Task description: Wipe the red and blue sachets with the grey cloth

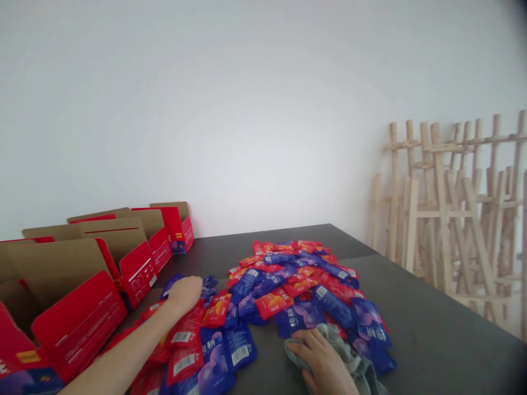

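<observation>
The step in hand looked like handling loose snack pouches with the 2 hands at separate spots. The left hand (186, 294) lay palm down over the nearer heap, its fingers hidden beyond the knuckles, so I could not tell whether they were apart or clamped on a pouch. Red pouches (274, 302) and blue pouches (307, 314) lay mixed around the left fingers and in a wider pile just ahead of the right fingers. The right hand (323, 356) lay on a bunched gray-green cloth (352, 356), fingers slightly bent; whether they gripped it I could not tell. Open red cardboard cartons (78, 323) stood left of the left fingers, and bare dark tabletop (415, 312) lay right of the right fingers. In my judgement, a next move on the pouches called for a pinch at 1 sealed edge, with the right fingers clear of the cloth.
</observation>
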A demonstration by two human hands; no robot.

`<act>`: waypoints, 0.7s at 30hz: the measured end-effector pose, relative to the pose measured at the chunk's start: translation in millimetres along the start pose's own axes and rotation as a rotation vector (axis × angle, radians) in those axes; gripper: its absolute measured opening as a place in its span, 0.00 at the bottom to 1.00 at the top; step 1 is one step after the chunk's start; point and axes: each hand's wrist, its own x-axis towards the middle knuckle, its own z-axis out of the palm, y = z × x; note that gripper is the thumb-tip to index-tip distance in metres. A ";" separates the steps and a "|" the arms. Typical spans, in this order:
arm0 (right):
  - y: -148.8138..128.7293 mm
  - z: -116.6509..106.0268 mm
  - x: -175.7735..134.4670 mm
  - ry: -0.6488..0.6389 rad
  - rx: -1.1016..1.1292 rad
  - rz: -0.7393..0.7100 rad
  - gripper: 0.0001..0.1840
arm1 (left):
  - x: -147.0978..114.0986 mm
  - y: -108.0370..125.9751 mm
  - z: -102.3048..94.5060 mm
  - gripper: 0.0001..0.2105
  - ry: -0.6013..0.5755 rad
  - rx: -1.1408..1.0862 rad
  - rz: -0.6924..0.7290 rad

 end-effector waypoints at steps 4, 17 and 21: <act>5.7 3.6 -2.3 0.096 0.094 -0.037 0.37 | -43.0 37.9 6.5 0.14 0.057 -0.119 0.082; -2.9 -3.1 -14.6 0.005 -0.009 -0.133 0.36 | -139.8 113.7 95.0 0.17 0.075 -0.345 0.554; -7.4 -8.5 -4.0 0.039 -0.130 -0.063 0.31 | -146.0 106.0 120.7 0.06 0.413 -0.147 0.969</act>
